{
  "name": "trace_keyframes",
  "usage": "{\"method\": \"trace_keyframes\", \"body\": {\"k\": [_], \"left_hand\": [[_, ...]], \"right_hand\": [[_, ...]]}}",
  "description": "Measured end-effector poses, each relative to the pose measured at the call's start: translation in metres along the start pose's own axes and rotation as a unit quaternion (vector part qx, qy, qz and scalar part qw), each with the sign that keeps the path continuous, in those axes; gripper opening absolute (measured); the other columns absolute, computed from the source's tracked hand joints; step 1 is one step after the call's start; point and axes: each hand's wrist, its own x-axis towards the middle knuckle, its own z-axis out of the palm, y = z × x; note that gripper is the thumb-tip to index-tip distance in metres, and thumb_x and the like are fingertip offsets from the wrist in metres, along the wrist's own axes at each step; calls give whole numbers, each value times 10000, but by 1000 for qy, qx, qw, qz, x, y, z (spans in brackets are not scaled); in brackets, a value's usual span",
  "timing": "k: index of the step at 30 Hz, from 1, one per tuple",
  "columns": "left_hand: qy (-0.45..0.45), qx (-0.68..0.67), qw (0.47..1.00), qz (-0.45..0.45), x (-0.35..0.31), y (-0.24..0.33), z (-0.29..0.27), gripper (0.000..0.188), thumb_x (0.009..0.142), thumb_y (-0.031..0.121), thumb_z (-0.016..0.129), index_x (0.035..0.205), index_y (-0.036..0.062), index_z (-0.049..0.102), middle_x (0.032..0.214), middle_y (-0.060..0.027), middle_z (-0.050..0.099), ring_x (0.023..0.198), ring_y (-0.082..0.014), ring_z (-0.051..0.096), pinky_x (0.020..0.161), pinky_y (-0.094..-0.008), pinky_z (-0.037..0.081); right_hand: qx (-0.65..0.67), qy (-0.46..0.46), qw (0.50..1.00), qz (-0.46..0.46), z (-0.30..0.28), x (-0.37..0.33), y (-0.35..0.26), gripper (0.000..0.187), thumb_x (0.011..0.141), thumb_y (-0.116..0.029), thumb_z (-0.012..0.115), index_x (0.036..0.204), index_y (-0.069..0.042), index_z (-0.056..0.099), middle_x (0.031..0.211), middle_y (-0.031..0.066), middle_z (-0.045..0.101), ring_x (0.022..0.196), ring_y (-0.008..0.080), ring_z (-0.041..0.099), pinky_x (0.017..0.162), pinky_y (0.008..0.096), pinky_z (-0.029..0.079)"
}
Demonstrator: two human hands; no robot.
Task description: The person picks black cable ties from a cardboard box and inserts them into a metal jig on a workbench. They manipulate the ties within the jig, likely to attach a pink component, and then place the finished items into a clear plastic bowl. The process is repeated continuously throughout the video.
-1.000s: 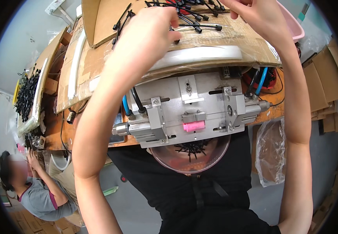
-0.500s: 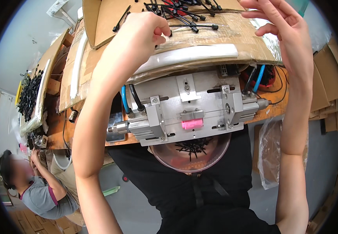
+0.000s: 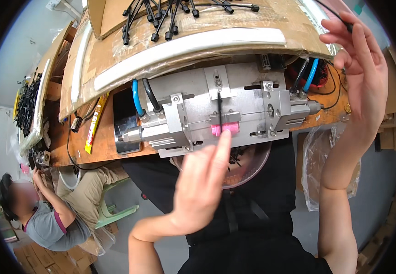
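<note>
My left hand (image 3: 200, 185), smeared by motion, is in front of the metal fixture (image 3: 248, 96). Its index fingertip is at the pink block (image 3: 231, 129) in the fixture's middle. A thin black stick (image 3: 220, 109) stretches from that fingertip away across the fixture; whether the fingers grip it cannot be made out. At the upper right, my right hand (image 3: 360, 61) is raised with loosely curled fingers. Another thin black stick with a knobbed end (image 3: 337, 16) is caught among its fingertips, the thumb standing apart. Several such sticks (image 3: 161, 20) lie on the cardboard beyond the fixture.
A clear bowl (image 3: 253, 171) with black sticks sits below the fixture's front edge. Blue and black hoses (image 3: 137, 98) rise from its cylinders. A phone (image 3: 126, 119) and a yellow strip (image 3: 96, 123) are to the left. Further left, another person (image 3: 54, 219) sits at the bench.
My left hand has come down from the stick pile to the pink block, where a black stick now lies. My right hand has shifted outward, with a stick now at its fingers.
</note>
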Motion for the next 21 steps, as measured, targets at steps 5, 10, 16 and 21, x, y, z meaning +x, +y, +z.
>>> {"method": "trace_keyframes", "body": {"k": [5, 10, 16, 21], "left_hand": [[-67, 22, 995, -76, -12, 12, 42, 710, 726, -87, 599, 1413, -68, 419, 992, -117, 506, 876, -256, 515, 804, -357, 456], [-79, 35, 993, -79, -4, 12, 43, 744, 709, -126, 581, 1428, -62, 399, 1015, -118, 503, 900, -265, 517, 822, -371, 459], [-103, 30, 991, -81, -3, 8, 36, 721, 717, -112, 595, 1414, -51, 424, 1001, -117, 512, 907, -262, 522, 817, -357, 470], [15, 9, 1000, -2, 62, -39, -15, 508, 759, 18, 643, 1260, 2, 564, 964, -132, 526, 909, -296, 537, 873, -399, 446]], "right_hand": [[24, 13, 999, 30, 14, -24, 5, 392, 1049, -227, 461, 1310, 61, 507, 1148, 198, 656, 1002, 189, 665, 627, 196, 503], [14, -18, 999, -26, 29, -38, -8, 331, 1042, -177, 471, 1281, 44, 530, 1143, 196, 649, 984, 195, 657, 625, 201, 500], [-14, 57, 998, -27, 75, -87, -5, 266, 915, 31, 605, 1179, 59, 586, 978, 163, 677, 848, 172, 665, 622, 213, 520], [-193, -61, 978, -52, 122, -148, 23, 555, 760, 139, 691, 1291, 87, 539, 925, 136, 677, 659, 165, 616, 598, 285, 532]]}}
